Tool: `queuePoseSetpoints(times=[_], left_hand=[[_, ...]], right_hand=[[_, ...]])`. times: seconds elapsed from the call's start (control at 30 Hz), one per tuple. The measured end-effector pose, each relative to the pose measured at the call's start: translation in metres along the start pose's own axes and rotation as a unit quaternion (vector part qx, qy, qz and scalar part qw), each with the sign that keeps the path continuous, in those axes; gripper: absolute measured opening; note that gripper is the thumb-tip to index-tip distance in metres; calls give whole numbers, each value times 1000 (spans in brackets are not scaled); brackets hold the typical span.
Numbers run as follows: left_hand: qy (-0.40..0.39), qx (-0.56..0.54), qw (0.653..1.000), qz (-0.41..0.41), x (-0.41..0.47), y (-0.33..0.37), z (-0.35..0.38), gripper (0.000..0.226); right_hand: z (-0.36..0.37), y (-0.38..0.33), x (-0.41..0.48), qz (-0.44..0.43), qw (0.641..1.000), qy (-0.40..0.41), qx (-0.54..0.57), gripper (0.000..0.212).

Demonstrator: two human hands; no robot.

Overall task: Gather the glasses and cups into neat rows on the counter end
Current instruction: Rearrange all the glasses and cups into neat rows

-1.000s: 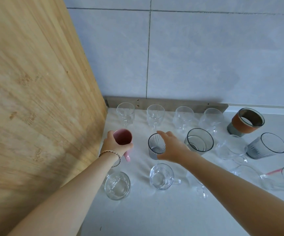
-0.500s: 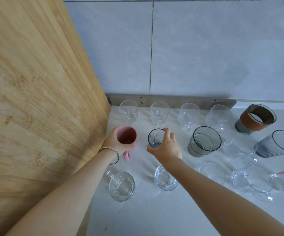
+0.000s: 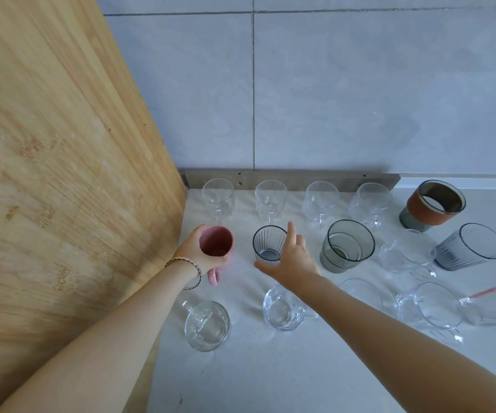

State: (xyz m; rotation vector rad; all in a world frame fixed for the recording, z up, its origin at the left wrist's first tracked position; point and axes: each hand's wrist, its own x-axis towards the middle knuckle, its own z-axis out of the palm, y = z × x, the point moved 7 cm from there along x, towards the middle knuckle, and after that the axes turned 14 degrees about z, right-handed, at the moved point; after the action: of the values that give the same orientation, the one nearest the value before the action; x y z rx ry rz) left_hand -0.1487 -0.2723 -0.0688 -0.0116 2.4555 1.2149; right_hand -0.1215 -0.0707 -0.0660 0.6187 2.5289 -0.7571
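Observation:
My left hand (image 3: 191,252) grips a pink mug (image 3: 217,242) standing upright on the white counter (image 3: 270,380), next to the wooden side panel. Right of it stands a small ribbed grey glass (image 3: 269,244). My right hand (image 3: 295,263) lies beside this glass with fingers spread, thumb under its near side and index finger along its right side. Behind them a row of clear stemmed glasses (image 3: 270,198) lines the wall. A smoky tumbler (image 3: 346,245) continues the middle row. Two clear mugs (image 3: 206,324) (image 3: 284,308) stand nearest me.
A tall wooden panel (image 3: 62,174) closes the left side and a tiled wall the back. To the right stand a brown-sleeved cup (image 3: 432,207), a dark ribbed glass (image 3: 473,247) and several loose clear glasses (image 3: 431,305).
My right hand slid the ribbed grey glass left, nearer the pink mug, and its fingers have now spread away from it. My left hand still holds the mug in place.

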Motion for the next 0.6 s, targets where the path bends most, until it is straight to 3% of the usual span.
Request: queuePoseSetpoints(times=[0.1,0.23,0.3,0.37,0.47,0.53,0.6], left_hand=[[-3,8,1000,-9,0,-1,0,82],[15,25,999,-18,-8,10,4,90],[68,137,988,-20,-10,27,2,96],[105,272,955,55,-3,54,10,100],[23,306,941,147,9,86,53,102],[-42,288,948,130,13,95,80,103],[-55,285,951,105,16,98,92,99]], right_hand=[[-26,11,-14,-30,999,15,-1,109],[-80,39,-23,-87,990,106,-7,82],[-102,62,-14,-72,988,131,-23,78],[-110,85,3,-15,994,100,-35,90],[-100,101,20,38,998,12,-41,109],[-92,102,24,48,998,4,-38,110],[-88,101,23,56,998,24,-23,106]])
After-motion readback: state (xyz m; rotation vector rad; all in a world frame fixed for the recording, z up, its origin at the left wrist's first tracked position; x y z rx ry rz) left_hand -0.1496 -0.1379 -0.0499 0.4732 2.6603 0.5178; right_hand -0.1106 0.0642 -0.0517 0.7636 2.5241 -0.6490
